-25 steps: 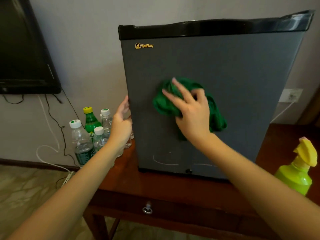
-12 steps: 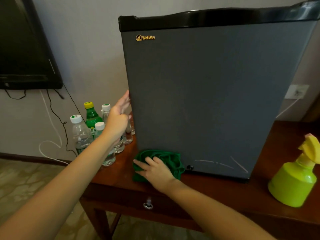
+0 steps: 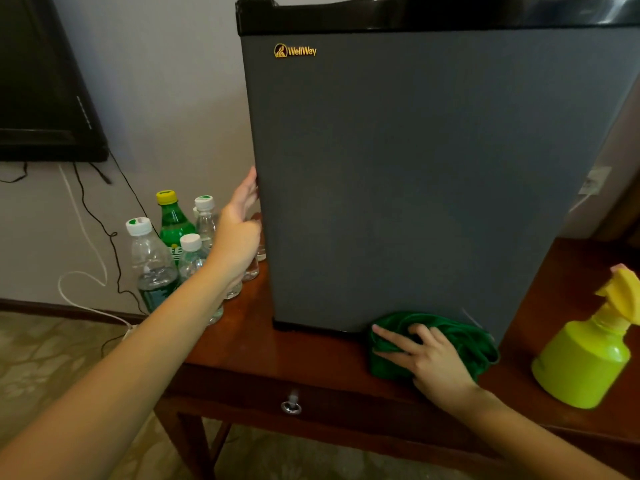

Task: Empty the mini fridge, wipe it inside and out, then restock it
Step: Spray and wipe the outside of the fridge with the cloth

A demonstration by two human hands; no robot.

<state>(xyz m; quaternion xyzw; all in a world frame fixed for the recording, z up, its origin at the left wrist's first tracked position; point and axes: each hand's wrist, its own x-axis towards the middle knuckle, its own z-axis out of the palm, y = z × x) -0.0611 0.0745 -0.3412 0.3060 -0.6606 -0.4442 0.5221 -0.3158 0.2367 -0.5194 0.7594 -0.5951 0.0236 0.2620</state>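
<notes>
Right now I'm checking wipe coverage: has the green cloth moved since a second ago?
Yes. The green cloth dropped from mid-door to the mini fridge's bottom edge, then slid right along it, past the drawer pull.

right hand (image 3: 429, 362): down from mid-door to the tabletop (image 3: 311, 355), now at the lower right of the fridge door (image 3: 415, 168).
green cloth (image 3: 464, 341): under that hand, shifted right along the door's bottom edge.

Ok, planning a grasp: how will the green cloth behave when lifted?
Probably floppy: the green cloth lies bunched in soft folds under the right hand. Likely light: thin fabric, so it should drape, not roll.
</notes>
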